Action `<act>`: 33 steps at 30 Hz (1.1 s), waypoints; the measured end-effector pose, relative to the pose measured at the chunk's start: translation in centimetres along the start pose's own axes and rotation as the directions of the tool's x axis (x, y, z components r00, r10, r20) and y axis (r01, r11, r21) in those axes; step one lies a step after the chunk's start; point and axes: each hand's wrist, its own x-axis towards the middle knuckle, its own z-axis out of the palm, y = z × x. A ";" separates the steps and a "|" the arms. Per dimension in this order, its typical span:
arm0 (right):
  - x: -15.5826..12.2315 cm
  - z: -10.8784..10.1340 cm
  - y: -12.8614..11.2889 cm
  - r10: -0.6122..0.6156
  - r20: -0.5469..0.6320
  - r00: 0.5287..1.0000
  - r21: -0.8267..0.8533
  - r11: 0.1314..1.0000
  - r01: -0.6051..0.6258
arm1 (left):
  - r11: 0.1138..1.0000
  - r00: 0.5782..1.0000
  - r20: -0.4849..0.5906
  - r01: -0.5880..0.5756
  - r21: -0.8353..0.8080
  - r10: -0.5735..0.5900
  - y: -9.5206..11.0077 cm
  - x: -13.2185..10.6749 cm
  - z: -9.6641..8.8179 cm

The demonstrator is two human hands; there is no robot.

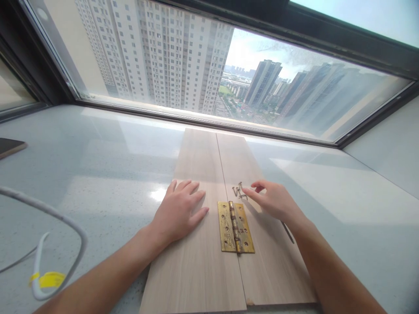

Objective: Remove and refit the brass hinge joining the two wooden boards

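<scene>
Two pale wooden boards, the left board (pixel 193 270) and the right board (pixel 271 270), lie side by side on a light stone sill. A brass hinge (pixel 235 226) lies open across the seam between them. My left hand (pixel 178 211) rests flat on the left board, fingers stretched out. My right hand (pixel 273 200) is over the right board, its fingers reaching toward a small cluster of screws (pixel 239 191) just above the hinge; the fingertips are at the screws but hold nothing I can make out. A thin dark rod (pixel 288 232) shows under the right wrist.
A white cable (pixel 65 222) with a yellow tag (pixel 50 279) loops at the left. A dark flat object (pixel 9 146) lies at the far left edge. A wide window (pixel 209 74) with a dark frame runs along the back.
</scene>
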 end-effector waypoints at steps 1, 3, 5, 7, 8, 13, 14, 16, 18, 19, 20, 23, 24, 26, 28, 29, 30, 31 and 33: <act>-0.1 0.2 -0.3 -0.006 0.012 1.000 -0.027 1.000 0.006 | 1.000 1.000 0.000 -0.002 0.000 0.002 0.0 0.0 0.0; -0.3 0.7 -1.0 -0.008 0.024 1.000 -0.079 0.997 0.010 | 1.000 1.000 0.001 -0.005 -0.002 0.005 0.0 0.0 0.0; -0.4 1.0 -1.6 0.000 0.024 1.000 -0.136 0.991 0.003 | 1.000 1.000 -0.002 -0.010 -0.008 0.010 0.0 0.0 0.0; -0.4 1.2 -2.2 0.010 0.018 1.000 -0.185 0.983 -0.007 | 1.000 1.000 -0.011 -0.013 -0.013 0.012 0.0 0.0 0.0; -0.4 1.3 -2.4 0.012 0.014 1.000 -0.207 0.978 -0.009 | 1.000 1.000 -0.014 -0.014 -0.014 0.014 0.0 0.0 0.0; 0.2 1.8 -3.0 -0.018 0.027 0.999 -0.310 0.950 0.025 | 0.999 1.000 -0.010 -0.009 -0.031 0.009 0.0 0.0 -0.1; 0.3 2.0 -3.0 -0.030 0.029 0.999 -0.324 0.945 0.038 | 0.999 1.000 -0.008 -0.006 -0.035 0.006 0.0 0.0 -0.1; 0.4 2.4 -3.1 -0.055 0.027 0.998 -0.344 0.937 0.061 | 0.999 1.000 -0.005 -0.004 -0.035 0.004 0.0 0.0 -0.2; 0.5 2.7 -3.1 -0.077 0.027 0.997 -0.357 0.931 0.081 | 1.000 1.000 0.000 -0.003 -0.028 0.003 0.0 -0.1 -0.2; 0.6 2.9 -3.1 -0.087 0.030 0.996 -0.358 0.929 0.092 | 1.000 1.000 0.003 -0.003 -0.023 0.003 0.1 -0.1 -0.2; 0.6 3.0 -3.0 -0.098 0.036 0.995 -0.358 0.928 0.104 | 1.000 1.000 0.004 -0.001 -0.020 0.001 0.1 -0.1 -0.2; 0.9 3.1 -2.8 -0.134 0.052 0.990 -0.358 0.923 0.144 | 1.000 1.000 0.001 -0.003 -0.016 0.003 0.0 -0.1 -0.1; 0.9 3.1 -2.6 -0.146 0.057 0.988 -0.355 0.922 0.157 | 1.000 1.000 0.000 -0.006 -0.015 0.006 0.0 -0.1 -0.1; 1.1 3.1 -2.4 -0.165 0.063 0.984 -0.345 0.922 0.177 | 1.000 1.000 -0.002 -0.009 -0.014 0.009 0.0 -0.1 -0.1; 1.2 3.0 -2.1 -0.180 0.063 0.982 -0.331 0.924 0.190 | 1.000 1.000 -0.002 -0.009 -0.011 0.009 -0.1 0.0 -0.1; 1.3 2.9 -2.0 -0.184 0.059 0.981 -0.322 0.927 0.193 | 1.000 1.000 -0.001 -0.009 -0.009 0.009 -0.1 -0.1 -0.1; 1.3 2.9 -2.0 -0.187 0.055 0.981 -0.313 0.930 0.194 | 1.000 1.000 -0.001 -0.008 -0.006 0.008 0.0 -0.1 -0.1; 1.4 2.9 -1.9 -0.189 0.049 0.981 -0.302 0.933 0.196 | 1.000 1.000 -0.001 -0.008 -0.003 0.008 0.0 -0.1 -0.1; 1.4 2.8 -1.8 -0.196 0.036 0.980 -0.273 0.941 0.198 | 1.000 1.000 -0.001 -0.008 0.003 0.008 0.0 -0.1 -0.1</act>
